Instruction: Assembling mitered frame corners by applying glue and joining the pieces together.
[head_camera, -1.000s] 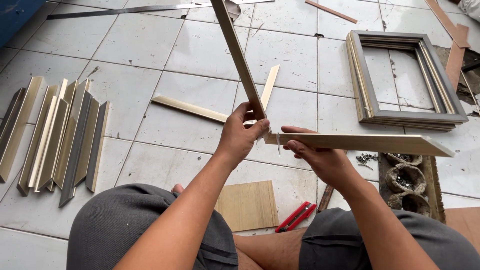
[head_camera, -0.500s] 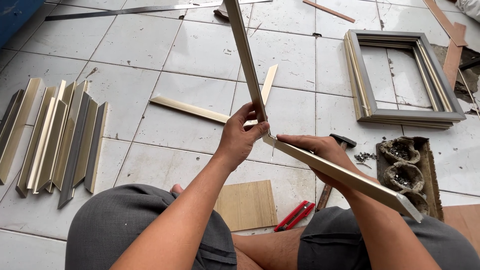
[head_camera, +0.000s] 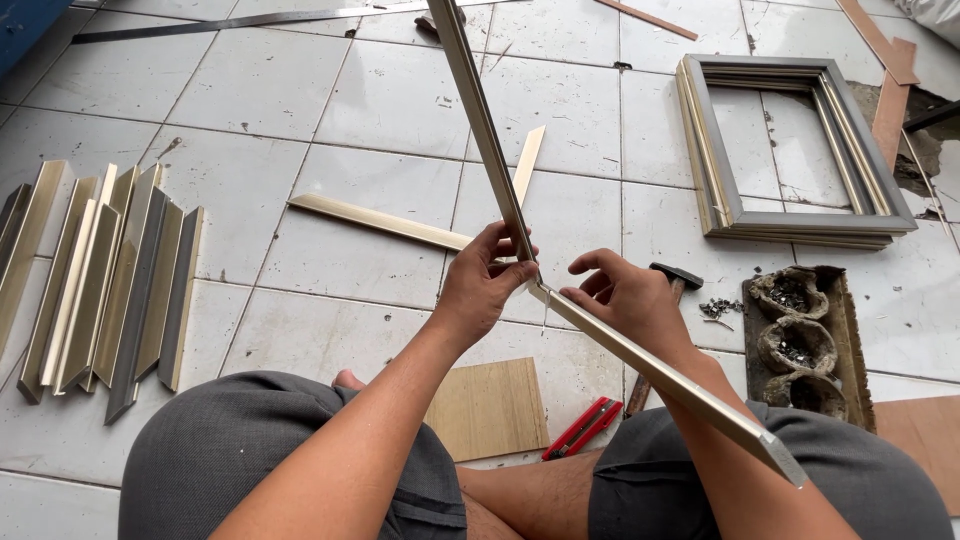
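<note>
Bare forearms, no sleeves or watch near either the left hand or right hand; plain grey fabric shorts below them.

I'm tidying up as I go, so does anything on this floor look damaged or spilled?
Yes. The tile floor is broken open at the far right, beside the stacked frames. Small nails lie scattered loose next to the hammer and the three-cup holder.

White tiled floor — moulding strips, stacked frames, hammer, plywood
</note>
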